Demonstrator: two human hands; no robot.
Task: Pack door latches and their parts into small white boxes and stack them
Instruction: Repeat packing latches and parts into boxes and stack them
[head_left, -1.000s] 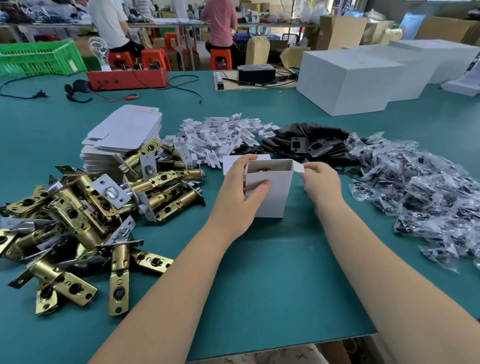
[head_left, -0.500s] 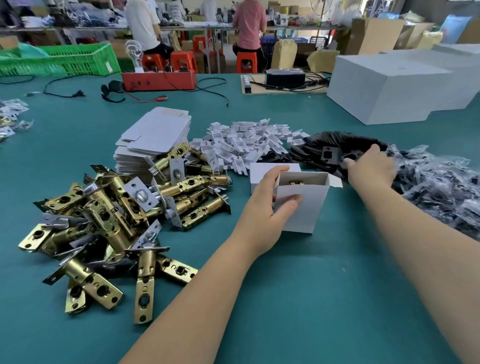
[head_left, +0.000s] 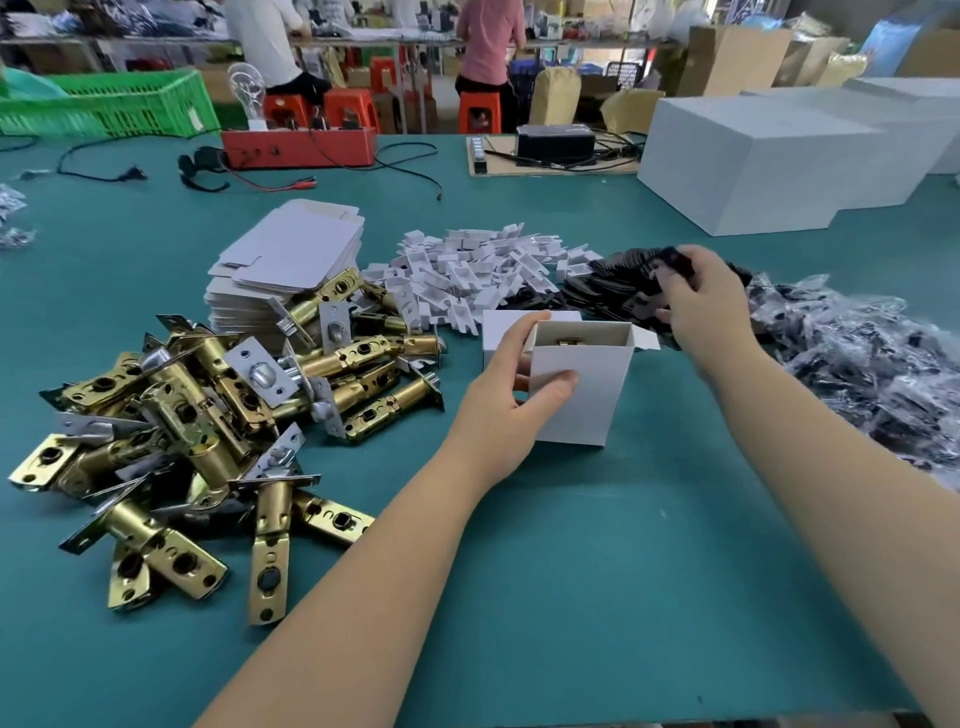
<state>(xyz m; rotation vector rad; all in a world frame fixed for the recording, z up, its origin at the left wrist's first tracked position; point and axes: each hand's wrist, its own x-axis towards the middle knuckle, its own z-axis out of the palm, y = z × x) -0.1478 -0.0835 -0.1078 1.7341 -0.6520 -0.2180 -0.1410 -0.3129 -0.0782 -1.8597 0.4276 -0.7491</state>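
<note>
Green tabletop (head_left: 597, 597) carries everything; the broad bare stretch along its near edge, between the two forearms, gives the freest room for moving and, in my judgement, for setting down finished boxes. Large white cartons (head_left: 769, 156) sit toward the far right corner, well apart from the work. Pile of brass door latches (head_left: 208, 415) fills the left side, running close to the near-left edge, within reach of the left hand. Heap of small clear bags of parts (head_left: 872, 364) lies along the right edge. Stack of flat white box blanks (head_left: 291, 260) sits behind the latches, touching them; loose white card inserts (head_left: 478, 275) and a fan of black plates (head_left: 608, 286) spread across the middle toward the far side. Small white box (head_left: 576, 384) stands upright at the centre, top flaps open, a brass part visible inside (one latch already loaded, apparently). Left hand (head_left: 514, 395) grips the box, thumb on the front face and fingers curled round the left wall, presumably to keep the mouth steady and open. Right hand (head_left: 701, 306) is raised over the black plates, fingers pinching one dark plate (head_left: 672, 260), probably the next item for the box. Path from plate pile to box mouth looks short and unobstructed.
</note>
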